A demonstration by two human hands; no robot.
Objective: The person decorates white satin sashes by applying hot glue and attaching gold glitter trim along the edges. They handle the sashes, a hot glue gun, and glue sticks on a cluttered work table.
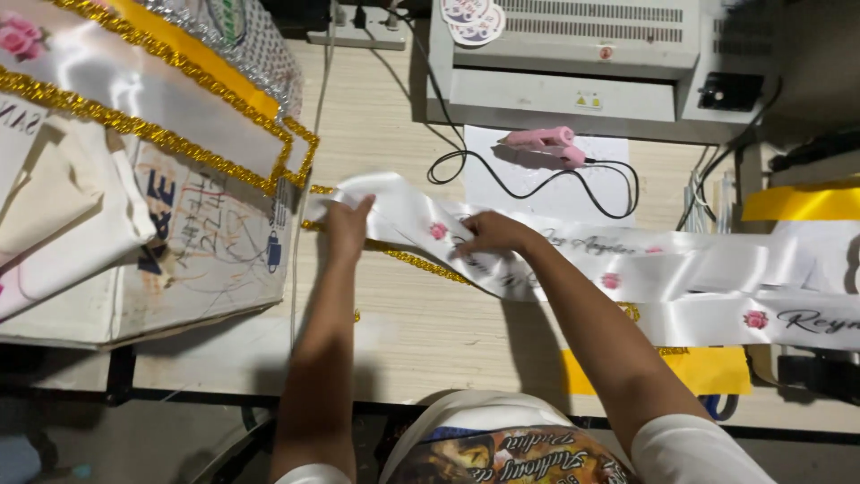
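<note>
A long white satin sash [681,269] with pink roses and script lettering lies across the wooden table [421,332], folded so two layers run off to the right. My left hand [345,229] presses flat on the sash's left end. Fingers bent, my right hand [491,235] pins the sash near a pink rose print. A strip of gold trim [421,263] runs under the sash between both hands.
A pink glue gun [546,143] with a black cord rests on white paper behind the sash. A grey laminator [582,63] stands at the back. At left, a cardboard box [179,242] carries gold-trimmed sashes. Yellow paper [699,369] lies at right.
</note>
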